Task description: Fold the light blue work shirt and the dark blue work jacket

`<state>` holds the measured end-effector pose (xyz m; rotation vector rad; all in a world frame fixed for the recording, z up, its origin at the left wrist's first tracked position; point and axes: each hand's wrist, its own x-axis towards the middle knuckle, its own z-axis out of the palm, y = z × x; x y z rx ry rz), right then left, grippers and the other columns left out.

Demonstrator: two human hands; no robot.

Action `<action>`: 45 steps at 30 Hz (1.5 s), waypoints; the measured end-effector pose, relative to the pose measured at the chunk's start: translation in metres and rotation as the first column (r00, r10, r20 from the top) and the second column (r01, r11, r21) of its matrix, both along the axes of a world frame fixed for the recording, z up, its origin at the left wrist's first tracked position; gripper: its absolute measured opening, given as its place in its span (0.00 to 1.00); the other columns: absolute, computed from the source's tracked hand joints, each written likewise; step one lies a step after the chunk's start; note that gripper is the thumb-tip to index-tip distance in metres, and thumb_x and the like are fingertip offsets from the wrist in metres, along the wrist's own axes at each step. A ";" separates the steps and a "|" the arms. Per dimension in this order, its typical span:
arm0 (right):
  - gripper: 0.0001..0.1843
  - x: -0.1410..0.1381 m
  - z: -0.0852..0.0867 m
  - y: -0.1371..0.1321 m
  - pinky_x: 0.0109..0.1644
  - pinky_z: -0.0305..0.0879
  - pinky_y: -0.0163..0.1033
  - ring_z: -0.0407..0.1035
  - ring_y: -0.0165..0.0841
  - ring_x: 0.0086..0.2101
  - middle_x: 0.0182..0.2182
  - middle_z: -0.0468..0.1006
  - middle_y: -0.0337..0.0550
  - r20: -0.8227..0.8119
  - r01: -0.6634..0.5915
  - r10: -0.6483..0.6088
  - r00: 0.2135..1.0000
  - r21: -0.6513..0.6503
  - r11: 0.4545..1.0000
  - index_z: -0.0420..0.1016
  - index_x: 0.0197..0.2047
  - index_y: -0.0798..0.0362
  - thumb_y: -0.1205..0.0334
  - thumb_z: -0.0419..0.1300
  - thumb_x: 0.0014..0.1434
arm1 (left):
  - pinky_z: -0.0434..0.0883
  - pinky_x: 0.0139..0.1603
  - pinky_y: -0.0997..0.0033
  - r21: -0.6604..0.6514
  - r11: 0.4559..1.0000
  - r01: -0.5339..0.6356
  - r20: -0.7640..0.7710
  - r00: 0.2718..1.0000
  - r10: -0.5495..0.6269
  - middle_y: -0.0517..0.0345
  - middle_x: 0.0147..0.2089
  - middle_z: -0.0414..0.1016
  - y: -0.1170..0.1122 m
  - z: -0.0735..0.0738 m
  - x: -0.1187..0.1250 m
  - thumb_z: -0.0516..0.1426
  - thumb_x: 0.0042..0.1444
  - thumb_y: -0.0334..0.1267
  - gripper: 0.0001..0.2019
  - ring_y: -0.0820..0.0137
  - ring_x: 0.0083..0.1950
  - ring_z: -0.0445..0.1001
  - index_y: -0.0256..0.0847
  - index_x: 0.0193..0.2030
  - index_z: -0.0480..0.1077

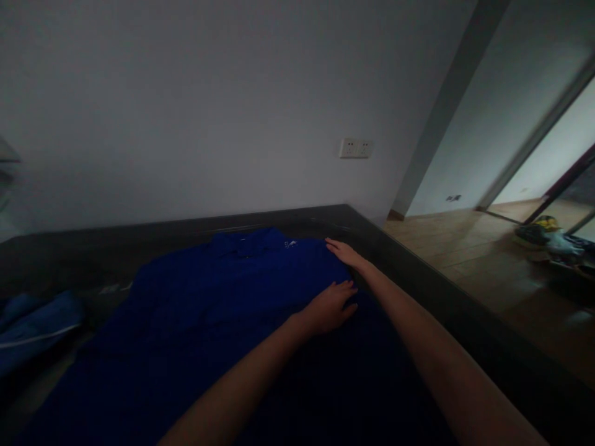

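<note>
A dark blue shirt (223,310) lies spread flat on a dark table (418,272), its collar toward the wall. My left hand (331,305) rests palm down on the shirt's right part, fingers stretched and together. My right hand (344,253) reaches farther, lying flat on the shirt's far right shoulder near the collar, fingers extended. Neither hand holds anything.
A second blue garment with a pale stripe (32,328) lies bunched at the table's left edge. A plain wall with a double socket (356,148) stands behind. To the right is wooden floor (488,260), a doorway and some clutter (553,238).
</note>
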<state>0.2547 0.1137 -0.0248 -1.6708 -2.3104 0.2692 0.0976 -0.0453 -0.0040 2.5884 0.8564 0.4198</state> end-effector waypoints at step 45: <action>0.32 -0.028 -0.023 -0.034 0.60 0.47 0.63 0.50 0.47 0.62 0.62 0.58 0.55 0.268 0.078 -0.166 0.949 0.311 0.947 0.61 0.61 0.57 0.46 0.39 0.63 | 0.59 0.62 0.61 0.124 0.426 -0.896 0.085 0.438 0.895 0.50 0.56 0.69 -0.070 -0.007 -0.378 0.46 0.57 0.36 0.20 0.65 0.59 0.64 0.36 0.54 0.66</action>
